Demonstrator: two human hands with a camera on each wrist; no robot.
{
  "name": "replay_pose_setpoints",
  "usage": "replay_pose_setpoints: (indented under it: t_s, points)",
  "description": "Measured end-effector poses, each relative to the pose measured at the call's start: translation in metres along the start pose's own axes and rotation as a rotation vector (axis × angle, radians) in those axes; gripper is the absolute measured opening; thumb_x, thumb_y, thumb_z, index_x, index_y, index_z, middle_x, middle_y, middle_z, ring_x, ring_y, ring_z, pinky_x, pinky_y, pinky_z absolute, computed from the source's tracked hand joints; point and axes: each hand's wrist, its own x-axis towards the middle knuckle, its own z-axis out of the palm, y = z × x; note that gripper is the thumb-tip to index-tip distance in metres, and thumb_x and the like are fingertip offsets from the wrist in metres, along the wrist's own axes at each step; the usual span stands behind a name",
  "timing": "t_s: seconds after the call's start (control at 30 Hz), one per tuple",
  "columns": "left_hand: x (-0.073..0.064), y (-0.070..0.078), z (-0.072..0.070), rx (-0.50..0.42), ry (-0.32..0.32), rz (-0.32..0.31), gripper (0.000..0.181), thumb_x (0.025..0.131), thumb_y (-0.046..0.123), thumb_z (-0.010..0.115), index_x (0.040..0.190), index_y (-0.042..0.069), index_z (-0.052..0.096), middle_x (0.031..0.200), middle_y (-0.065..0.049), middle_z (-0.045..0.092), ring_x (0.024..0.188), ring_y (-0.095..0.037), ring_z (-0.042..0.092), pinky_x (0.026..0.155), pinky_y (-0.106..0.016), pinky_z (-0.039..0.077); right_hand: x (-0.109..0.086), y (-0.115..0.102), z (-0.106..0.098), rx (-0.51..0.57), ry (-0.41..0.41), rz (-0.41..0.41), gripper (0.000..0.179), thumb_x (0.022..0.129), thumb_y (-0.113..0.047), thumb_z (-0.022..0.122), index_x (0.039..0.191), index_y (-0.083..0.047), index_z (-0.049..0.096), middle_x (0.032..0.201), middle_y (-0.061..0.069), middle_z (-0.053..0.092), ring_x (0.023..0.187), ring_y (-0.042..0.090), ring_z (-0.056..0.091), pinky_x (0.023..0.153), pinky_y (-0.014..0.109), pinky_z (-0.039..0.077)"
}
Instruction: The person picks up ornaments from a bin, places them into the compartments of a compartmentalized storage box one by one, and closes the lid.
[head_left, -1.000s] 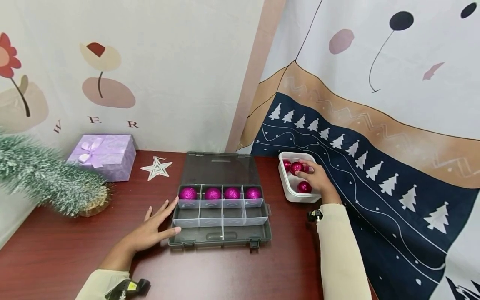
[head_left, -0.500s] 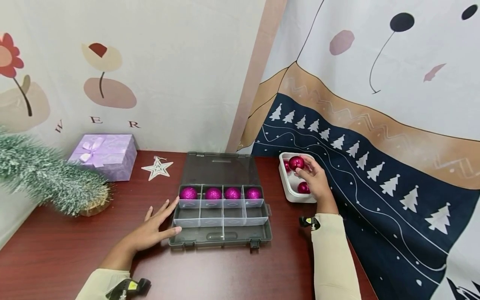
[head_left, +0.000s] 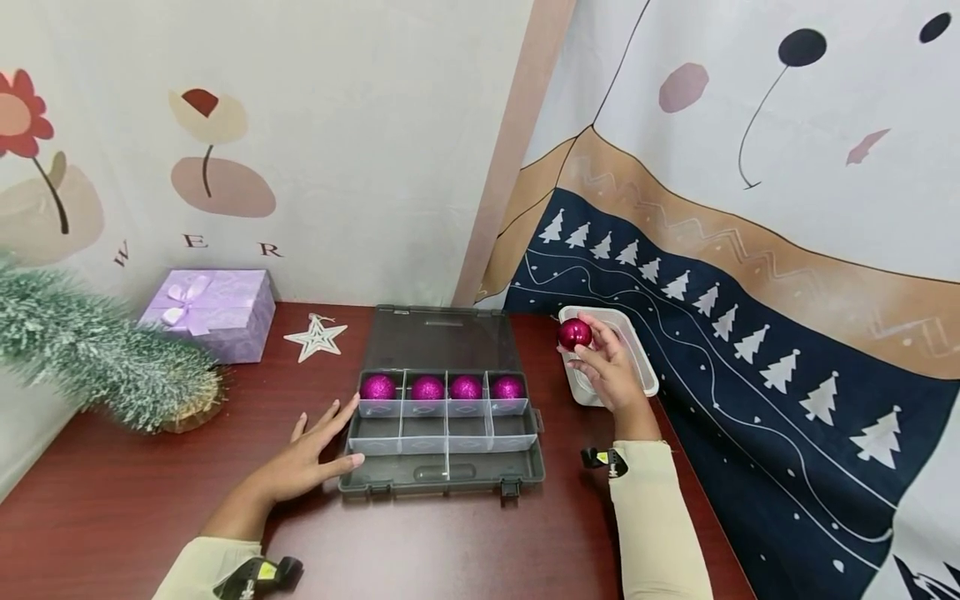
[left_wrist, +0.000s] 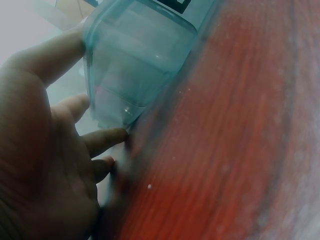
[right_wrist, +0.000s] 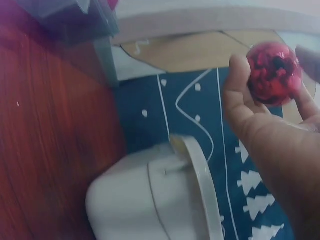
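My right hand [head_left: 613, 375] pinches a shiny red bauble [head_left: 574, 333] between thumb and fingers, raised over the left side of a white tub [head_left: 647, 375]. The right wrist view shows the same bauble [right_wrist: 274, 74] above the tub's rim. The hand hides much of the tub's inside. On the table, a grey compartment box [head_left: 442, 468] lies with its lid folded back. Several glittery magenta baubles, one of them a bauble [head_left: 427, 387], fill its back row, one per cell. My left hand [head_left: 296, 465] rests with spread fingers against the box's left side.
A white star ornament [head_left: 316, 337] lies behind the box on the left. Farther left are a lilac gift box [head_left: 217, 321] and a small frosted tree [head_left: 112, 358] on its side. A printed cloth [head_left: 720, 392] hangs along the right edge of the table.
My right hand has lifted the red bauble out of the tub and moved it slightly left. The left hand and the compartment box have stayed in place.
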Motion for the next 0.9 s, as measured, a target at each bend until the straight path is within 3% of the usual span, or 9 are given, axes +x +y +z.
replay_pose_setpoints:
  t_s: [0.13,0.23,0.33,0.5,0.67,0.77,0.9]
  points:
    - [-0.001,0.0,0.001,-0.008,0.003,-0.001,0.094,0.101,0.037,0.075,0.176,0.017,0.022,0.18,-0.024,0.024,0.163,-0.066,0.009,0.124,-0.083,-0.018,0.0,0.001,0.013,-0.13,0.039,-0.007,0.055,0.099,0.018,0.063,0.148,0.008,0.042,0.141,-0.003,0.057,0.113,0.011,0.072,0.088,0.019,0.064]
    - [-0.002,0.0,0.0,-0.009,0.004,-0.001,0.094,0.101,0.037,0.075,0.176,0.017,0.022,0.18,-0.024,0.024,0.163,-0.066,0.008,0.124,-0.083,-0.018,-0.001,0.0,0.023,-0.28,0.048,-0.009,0.052,0.095,0.017,0.07,0.139,0.009,0.044,0.137,-0.002,0.055,0.112,0.007,0.065,0.087,0.017,0.063]
    - [-0.001,0.001,0.0,-0.01,0.002,-0.002,0.094,0.101,0.037,0.075,0.176,0.017,0.022,0.18,-0.025,0.024,0.163,-0.066,0.008,0.124,-0.083,-0.018,-0.002,-0.001,0.032,-0.377,0.034,-0.028,0.048,0.095,0.014,0.072,0.136,0.008,0.048,0.135,0.004,0.053,0.099,0.007,0.065,0.079,0.017,0.062]
    - [0.0,0.001,0.0,-0.009,0.0,-0.003,0.094,0.101,0.037,0.075,0.176,0.018,0.021,0.18,-0.024,0.025,0.163,-0.066,0.008,0.124,-0.083,-0.019,-0.003,-0.002,0.049,-0.424,0.002,-0.073,0.045,0.099,0.01,0.07,0.14,0.01,0.05,0.135,0.01,0.052,0.081,0.012,0.068,0.073,0.02,0.063]
    - [-0.001,0.0,0.0,-0.008,-0.007,-0.011,0.094,0.101,0.038,0.074,0.177,0.02,0.021,0.181,-0.023,0.024,0.164,-0.065,0.008,0.125,-0.082,-0.019,-0.005,-0.003,0.065,-0.441,-0.065,-0.025,0.051,0.106,0.0,0.067,0.153,0.002,0.049,0.134,0.022,0.059,0.093,0.013,0.076,0.079,0.022,0.064]
    - [-0.001,0.0,0.0,-0.01,-0.011,-0.015,0.094,0.102,0.038,0.074,0.177,0.019,0.02,0.181,-0.023,0.023,0.164,-0.065,0.008,0.125,-0.081,-0.02,-0.006,-0.004,0.075,-0.456,-0.103,0.014,0.056,0.108,-0.004,0.065,0.161,-0.004,0.045,0.135,0.03,0.062,0.103,0.021,0.078,0.083,0.025,0.065]
    - [-0.002,0.002,-0.001,-0.014,-0.008,-0.016,0.095,0.101,0.038,0.074,0.177,0.019,0.02,0.181,-0.023,0.023,0.164,-0.065,0.008,0.125,-0.08,-0.02,-0.006,0.0,0.087,-0.529,-0.124,0.014,0.057,0.106,-0.005,0.069,0.16,-0.009,0.05,0.136,0.028,0.065,0.101,0.024,0.072,0.082,0.028,0.065]
